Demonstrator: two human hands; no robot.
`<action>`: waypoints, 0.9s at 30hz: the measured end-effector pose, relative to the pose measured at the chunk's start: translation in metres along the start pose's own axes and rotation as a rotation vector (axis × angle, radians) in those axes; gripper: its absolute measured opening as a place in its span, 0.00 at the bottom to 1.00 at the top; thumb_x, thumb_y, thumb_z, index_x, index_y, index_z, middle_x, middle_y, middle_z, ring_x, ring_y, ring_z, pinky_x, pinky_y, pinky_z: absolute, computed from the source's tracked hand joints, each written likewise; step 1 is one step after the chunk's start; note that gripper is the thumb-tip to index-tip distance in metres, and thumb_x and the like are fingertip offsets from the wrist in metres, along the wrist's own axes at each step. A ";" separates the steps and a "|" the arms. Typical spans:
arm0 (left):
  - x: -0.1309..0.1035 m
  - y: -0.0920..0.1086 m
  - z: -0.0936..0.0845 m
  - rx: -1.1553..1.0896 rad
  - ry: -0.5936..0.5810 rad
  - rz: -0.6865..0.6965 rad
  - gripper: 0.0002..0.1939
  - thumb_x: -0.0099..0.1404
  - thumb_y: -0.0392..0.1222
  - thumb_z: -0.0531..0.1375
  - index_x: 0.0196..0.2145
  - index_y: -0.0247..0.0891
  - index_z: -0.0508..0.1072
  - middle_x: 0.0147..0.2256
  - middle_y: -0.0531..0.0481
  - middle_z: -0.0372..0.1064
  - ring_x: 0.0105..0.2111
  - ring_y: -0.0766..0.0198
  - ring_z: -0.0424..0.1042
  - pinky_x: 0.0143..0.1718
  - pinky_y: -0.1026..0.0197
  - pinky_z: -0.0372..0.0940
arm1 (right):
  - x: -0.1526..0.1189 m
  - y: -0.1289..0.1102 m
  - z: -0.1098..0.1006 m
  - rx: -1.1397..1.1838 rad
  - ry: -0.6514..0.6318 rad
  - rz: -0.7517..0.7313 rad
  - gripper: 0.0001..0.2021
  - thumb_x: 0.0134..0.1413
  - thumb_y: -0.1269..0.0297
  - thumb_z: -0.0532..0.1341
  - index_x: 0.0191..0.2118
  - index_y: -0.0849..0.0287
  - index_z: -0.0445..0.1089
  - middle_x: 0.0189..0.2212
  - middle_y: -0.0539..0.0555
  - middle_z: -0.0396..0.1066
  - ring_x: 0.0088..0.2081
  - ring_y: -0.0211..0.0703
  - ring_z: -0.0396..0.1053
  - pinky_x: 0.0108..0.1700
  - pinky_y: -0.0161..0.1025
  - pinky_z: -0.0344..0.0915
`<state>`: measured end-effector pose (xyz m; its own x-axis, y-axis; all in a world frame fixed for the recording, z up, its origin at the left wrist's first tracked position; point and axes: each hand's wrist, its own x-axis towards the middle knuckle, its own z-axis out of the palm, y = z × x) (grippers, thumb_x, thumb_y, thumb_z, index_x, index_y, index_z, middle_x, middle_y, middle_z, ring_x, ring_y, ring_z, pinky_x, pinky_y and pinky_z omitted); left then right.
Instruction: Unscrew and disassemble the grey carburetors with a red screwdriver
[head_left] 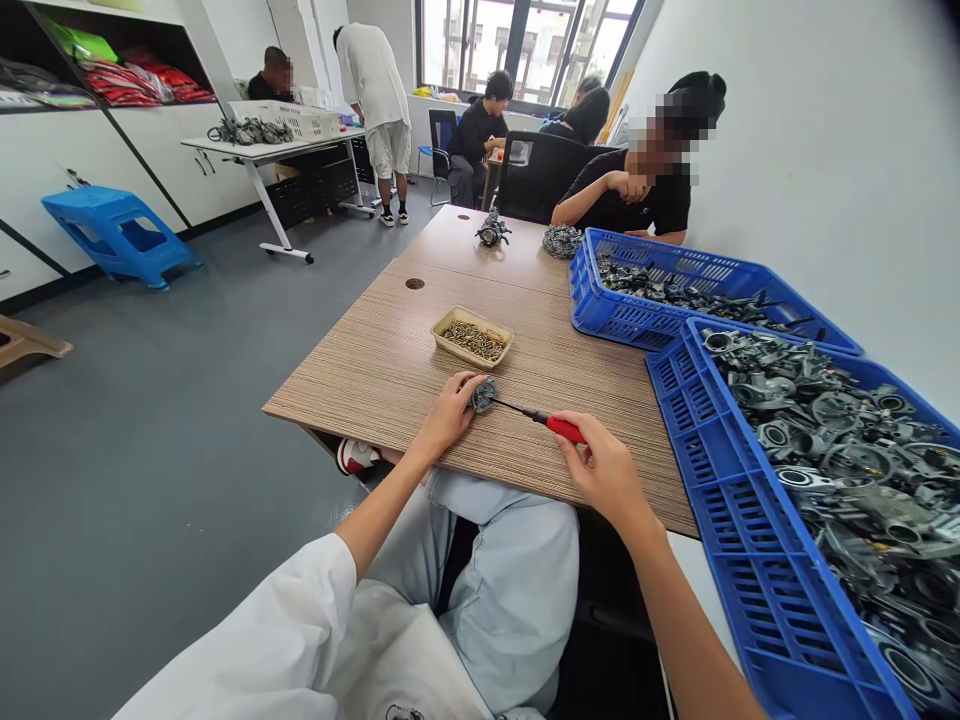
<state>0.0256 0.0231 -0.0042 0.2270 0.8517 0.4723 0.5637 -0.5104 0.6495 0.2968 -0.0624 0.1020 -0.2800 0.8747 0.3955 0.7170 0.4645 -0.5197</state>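
My left hand (450, 410) is closed round a small grey metal part (484, 394), holding it at the table's near side. It looks like a cast housing, partly hidden by my fingers. In my right hand (604, 465) is a screwdriver (564, 428) with a red and black handle. Its thin dark shaft points left, and the tip meets the metal part. Just beyond my left hand stands a cream tray (472, 337) filled with small brass-coloured pieces, too small to name surely.
Two blue crates (780, 540) (611, 310) of grey metal parts stand along the right. Farther back on the wood-patterned table (360, 365) sit a metal assembly (492, 230) and a pile of parts (561, 240). A person (637, 190) sits opposite; others work behind. A blue stool (120, 235) lies left.
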 end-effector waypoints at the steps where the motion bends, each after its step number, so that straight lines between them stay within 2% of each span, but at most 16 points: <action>1: 0.000 0.000 0.000 -0.002 0.002 0.000 0.39 0.58 0.22 0.54 0.66 0.43 0.66 0.61 0.41 0.63 0.64 0.51 0.64 0.70 0.46 0.60 | 0.000 0.000 0.000 -0.009 -0.001 -0.003 0.13 0.72 0.60 0.57 0.55 0.54 0.72 0.50 0.58 0.79 0.41 0.48 0.77 0.38 0.41 0.72; 7: 0.000 -0.001 0.001 -0.005 0.003 -0.012 0.39 0.59 0.23 0.54 0.66 0.43 0.66 0.62 0.41 0.63 0.64 0.51 0.64 0.70 0.45 0.60 | 0.000 -0.001 -0.003 -0.039 0.020 0.015 0.13 0.72 0.59 0.58 0.55 0.53 0.72 0.49 0.57 0.79 0.34 0.45 0.74 0.37 0.42 0.71; 13: -0.001 -0.001 0.001 0.001 0.008 -0.013 0.39 0.59 0.23 0.55 0.66 0.44 0.66 0.61 0.42 0.63 0.64 0.51 0.64 0.70 0.45 0.60 | 0.000 -0.002 -0.002 -0.033 0.015 0.017 0.13 0.72 0.58 0.57 0.54 0.54 0.73 0.49 0.58 0.79 0.34 0.45 0.75 0.36 0.42 0.71; 16: -0.001 -0.001 0.001 0.008 0.005 -0.012 0.39 0.59 0.22 0.55 0.66 0.44 0.66 0.61 0.42 0.63 0.64 0.51 0.64 0.70 0.45 0.60 | 0.000 -0.002 -0.002 -0.046 0.015 0.018 0.13 0.72 0.60 0.57 0.55 0.53 0.72 0.49 0.58 0.79 0.37 0.46 0.77 0.38 0.42 0.72; 22: -0.001 0.000 0.000 0.009 -0.003 -0.011 0.38 0.60 0.23 0.55 0.66 0.44 0.67 0.61 0.41 0.63 0.64 0.50 0.65 0.70 0.44 0.61 | 0.000 -0.004 -0.003 -0.086 -0.028 -0.033 0.14 0.73 0.64 0.54 0.56 0.53 0.72 0.51 0.58 0.78 0.48 0.51 0.78 0.47 0.44 0.74; 27: -0.001 -0.001 0.000 0.011 -0.004 -0.013 0.38 0.60 0.23 0.55 0.66 0.44 0.67 0.61 0.42 0.63 0.64 0.51 0.65 0.69 0.45 0.62 | 0.002 -0.009 -0.005 -0.109 -0.046 -0.075 0.16 0.72 0.69 0.52 0.57 0.52 0.72 0.50 0.58 0.78 0.49 0.51 0.78 0.50 0.45 0.74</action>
<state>0.0253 0.0230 -0.0051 0.2234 0.8586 0.4614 0.5749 -0.4983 0.6490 0.2933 -0.0655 0.1109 -0.3628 0.8446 0.3938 0.7573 0.5134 -0.4036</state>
